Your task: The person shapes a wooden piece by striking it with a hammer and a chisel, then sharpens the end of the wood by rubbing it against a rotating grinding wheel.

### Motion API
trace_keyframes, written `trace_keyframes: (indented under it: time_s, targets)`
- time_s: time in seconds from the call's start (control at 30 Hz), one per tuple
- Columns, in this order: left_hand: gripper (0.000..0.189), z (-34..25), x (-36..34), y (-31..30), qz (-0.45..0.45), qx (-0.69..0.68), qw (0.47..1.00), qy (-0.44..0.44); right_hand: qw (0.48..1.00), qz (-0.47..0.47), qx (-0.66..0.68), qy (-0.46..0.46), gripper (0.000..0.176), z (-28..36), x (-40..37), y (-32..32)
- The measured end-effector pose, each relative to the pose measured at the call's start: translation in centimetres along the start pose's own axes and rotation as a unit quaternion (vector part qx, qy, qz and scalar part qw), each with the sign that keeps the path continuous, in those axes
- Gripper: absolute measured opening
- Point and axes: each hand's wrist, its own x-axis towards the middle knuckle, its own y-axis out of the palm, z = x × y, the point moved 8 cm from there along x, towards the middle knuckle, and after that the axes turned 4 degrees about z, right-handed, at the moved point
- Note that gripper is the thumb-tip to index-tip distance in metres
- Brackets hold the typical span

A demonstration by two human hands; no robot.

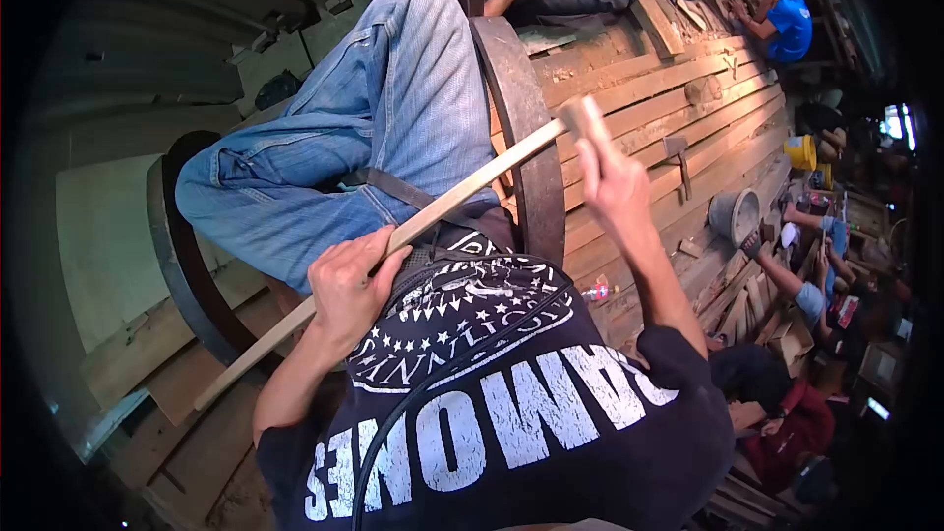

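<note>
We wear a black short-sleeved T-shirt [669, 462] with bold white lettering [526, 418] at six o'clock, a thin black cable [391, 423] crossing it, and faded blue jeans [339, 123] toward ten.

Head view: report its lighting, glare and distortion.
In the head view, warm light brightens the long light-brown wooden planks; the head view's right side is dim, with glare from a small bright white patch; the head view has wide-angle bowing and black corners, yet the long pale wooden strip reads clearly.

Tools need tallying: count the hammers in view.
1: the hammer lies on the planks, right of the right hand in the picture; others may be hidden.
</note>
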Motion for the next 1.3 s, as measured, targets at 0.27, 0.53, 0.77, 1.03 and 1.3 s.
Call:
trace_keyframes:
  time_s: [0.27,0.53,0.77,1.03,1.3]
  targets:
    - [0.029,0.2,-0.2,0.2,-0.013,-0.022,1.000,-0.004,1.000,0.019,-0.009,-0.006,0.052,0.8,-0.6,-0.6]
    - [0.030,0.9,0.8,-0.3,0.001,-0.044,0.998,-0.044,0.999,-0.026,-0.014,0.018,0.050,-1.8,0.7,-1.3]
    - [0.029,0.7,0.2,-0.3,-0.006,-0.037,0.999,-0.022,0.985,0.074,-0.092,0.122,0.051,-6.1,0.4,1.5]
    - [0.029,0.4,0.5,-0.4,-0.005,-0.034,0.999,-0.020,0.995,-0.029,0.086,-0.050,0.053,-2.8,-0.1,1.6]
    - [0.028,0.5,0.7,-0.2,0.029,-0.039,0.998,-0.049,0.991,-0.096,0.091,-0.024,0.051,-2.2,0.1,-0.4]
